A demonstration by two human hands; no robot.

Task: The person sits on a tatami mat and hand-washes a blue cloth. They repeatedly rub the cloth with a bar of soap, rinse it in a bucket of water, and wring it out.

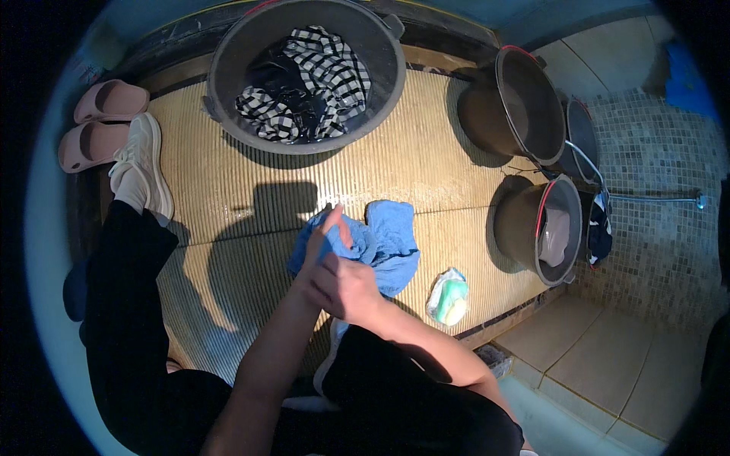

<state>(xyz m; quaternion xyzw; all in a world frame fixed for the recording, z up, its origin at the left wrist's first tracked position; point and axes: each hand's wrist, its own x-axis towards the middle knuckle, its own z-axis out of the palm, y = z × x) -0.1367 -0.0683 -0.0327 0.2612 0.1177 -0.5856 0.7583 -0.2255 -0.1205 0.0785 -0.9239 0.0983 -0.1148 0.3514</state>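
A wet-looking blue cloth point(393, 245) lies bunched on the ribbed board in front of me. Over its left part is my left hand point(332, 231), slightly blurred, with the thumb and fingers extended and nothing seen between them. My right hand point(345, 288) wraps its fingers around my left wrist, just short of the cloth. To the right of the cloth, a green and pale yellow bar of soap point(453, 302) sits on a crumpled wrapper. At the top, a large grey tub point(308, 147) holds black-and-white checked fabric point(331, 74) and dark fabric in water.
Dark buckets point(485, 125) stand at the right, one point(516, 228) with a greyish thing inside. Beside them are a hose point(656, 198) and a mosaic-tiled floor point(644, 256). Pink slippers point(94, 145) rest at the left, near my shoe point(151, 165). A wooden edge borders the board.
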